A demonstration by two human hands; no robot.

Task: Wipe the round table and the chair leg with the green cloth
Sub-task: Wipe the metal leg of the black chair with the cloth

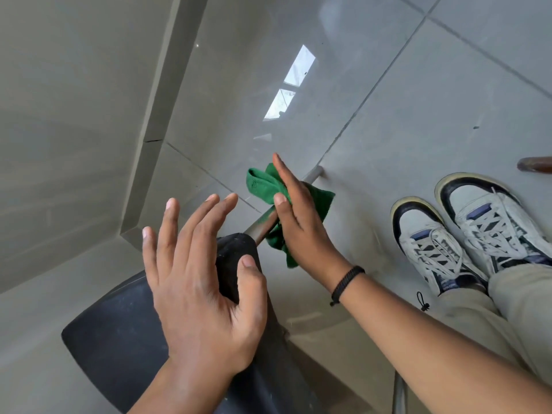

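Right hand (298, 216) presses the cloth (263, 183) around the leg (261, 224), fingers flat; left hand (197, 279) hovers spread, empty. Leg-wiping step; next, probably slide downward.

One head-worn wide-angle camera looks steeply down from close above. It faces the tiled floor (418, 115) and the wall's base, with the person's forearms entering from the lower edge.

grey tiled floor (388, 85) under sneakers (466, 231)
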